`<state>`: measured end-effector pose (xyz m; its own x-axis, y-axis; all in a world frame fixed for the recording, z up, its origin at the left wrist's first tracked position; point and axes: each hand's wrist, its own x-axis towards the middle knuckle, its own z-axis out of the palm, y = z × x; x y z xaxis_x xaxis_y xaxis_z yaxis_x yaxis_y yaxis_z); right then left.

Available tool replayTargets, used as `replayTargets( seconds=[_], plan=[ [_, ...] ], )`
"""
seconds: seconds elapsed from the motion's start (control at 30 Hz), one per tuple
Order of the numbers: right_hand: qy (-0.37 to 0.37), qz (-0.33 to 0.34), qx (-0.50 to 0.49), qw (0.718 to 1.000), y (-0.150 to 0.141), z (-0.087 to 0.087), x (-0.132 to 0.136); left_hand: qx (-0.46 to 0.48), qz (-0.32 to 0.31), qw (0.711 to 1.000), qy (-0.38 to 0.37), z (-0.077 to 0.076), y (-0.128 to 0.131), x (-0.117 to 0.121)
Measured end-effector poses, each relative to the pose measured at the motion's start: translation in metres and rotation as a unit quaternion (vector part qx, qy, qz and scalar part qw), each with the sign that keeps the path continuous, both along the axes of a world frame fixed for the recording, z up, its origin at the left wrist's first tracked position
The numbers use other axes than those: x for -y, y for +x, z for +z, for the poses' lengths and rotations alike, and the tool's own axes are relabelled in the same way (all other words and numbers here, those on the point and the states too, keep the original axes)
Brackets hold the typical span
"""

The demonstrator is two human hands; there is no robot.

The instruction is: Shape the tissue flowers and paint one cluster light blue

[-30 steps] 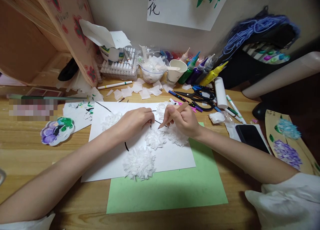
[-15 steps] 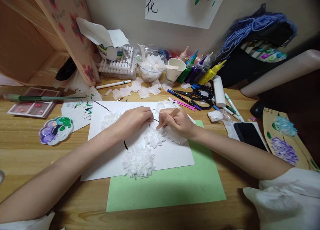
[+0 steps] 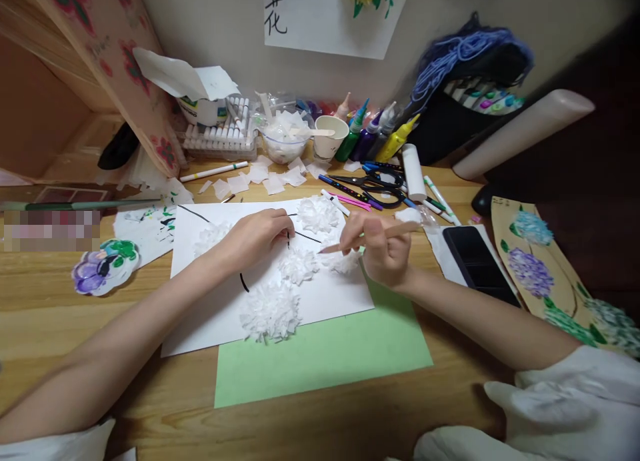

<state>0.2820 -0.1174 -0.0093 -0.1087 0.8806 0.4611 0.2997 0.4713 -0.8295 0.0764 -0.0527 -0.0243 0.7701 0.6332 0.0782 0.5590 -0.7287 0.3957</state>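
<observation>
Pompoms, five; right hand grasping one stick; left hand curled, contents: cannot tell

OK so I did a headcount of my desk lol. I've got five white paper puffs, one pointed stick, one green sheet and one flower-shaped palette. Then there's five paint bottles, one paper cup, one plastic bowl, one pair of scissors, one phone and two tubes, one short, one long. Markers and paper scraps? Loads of each, too jumbled for me to give an exact number.
</observation>
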Motion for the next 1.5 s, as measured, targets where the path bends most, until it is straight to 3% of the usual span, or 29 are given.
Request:
replayTargets(
  seconds=[0.13,0.27,0.67,0.83,0.93,1.07,1.13,1.27,1.37,1.5],
  plan=[
    [-0.038,0.031,0.030,0.998,0.004,-0.013,0.026,0.000,0.011,1.000,-0.003,0.001,0.001,0.001],
    [-0.051,0.026,0.050,0.997,-0.003,-0.022,0.032,-0.008,0.014,1.000,0.012,0.005,0.000,0.005],
    [-0.119,-0.020,-0.016,0.993,-0.016,-0.010,0.021,-0.051,0.015,0.999,0.009,0.016,-0.004,0.017],
    [-0.084,-0.021,-0.006,0.996,-0.011,-0.013,0.031,-0.056,0.007,0.998,-0.001,0.015,-0.006,0.017],
    [-0.019,0.016,0.038,0.999,-0.006,-0.018,0.039,-0.049,0.011,0.999,-0.009,0.015,-0.006,0.018],
    [0.054,0.012,0.070,0.996,0.006,-0.023,0.050,-0.027,0.006,0.999,-0.038,0.021,-0.014,0.016],
    [0.052,-0.023,0.053,0.997,0.015,-0.024,0.057,-0.014,0.033,0.999,-0.020,0.025,-0.025,0.011],
    [-0.013,-0.070,0.031,0.997,0.033,-0.033,0.073,-0.052,0.144,0.986,0.071,0.026,-0.056,-0.007],
    [-0.072,-0.104,-0.021,0.992,0.040,-0.043,0.079,-0.106,0.193,0.974,0.058,0.021,-0.074,-0.018],
    [-0.134,-0.133,-0.092,0.978,0.040,-0.049,0.072,-0.087,0.211,0.974,0.003,0.014,-0.084,-0.026]
  ],
)
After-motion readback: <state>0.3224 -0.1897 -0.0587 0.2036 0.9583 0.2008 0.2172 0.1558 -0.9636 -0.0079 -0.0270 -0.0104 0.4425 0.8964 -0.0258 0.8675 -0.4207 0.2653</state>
